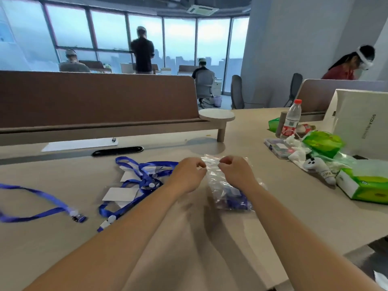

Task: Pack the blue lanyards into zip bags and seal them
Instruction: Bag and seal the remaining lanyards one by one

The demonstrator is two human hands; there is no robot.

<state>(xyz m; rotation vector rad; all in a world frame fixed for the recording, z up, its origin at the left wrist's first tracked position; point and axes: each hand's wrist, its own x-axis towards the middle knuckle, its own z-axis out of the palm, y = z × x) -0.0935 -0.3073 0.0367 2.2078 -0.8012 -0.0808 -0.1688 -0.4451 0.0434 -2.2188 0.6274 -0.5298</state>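
Head view is showing the table (262,223) across the lower frame, with several blue lanyards (144,177) lying unpacked at centre left. At centre, one filled zip bag (230,196) is being pinched at its top by left hand (186,175) and right hand (236,173), seemingly sealing it.

zip bag (226,185) between both hands, lanyards (142,179) left — tissue box (365,185) right

Both forearms reach forward; left hand (189,175) and right hand (235,173) side by side, fingers curled, seemingly pinching.
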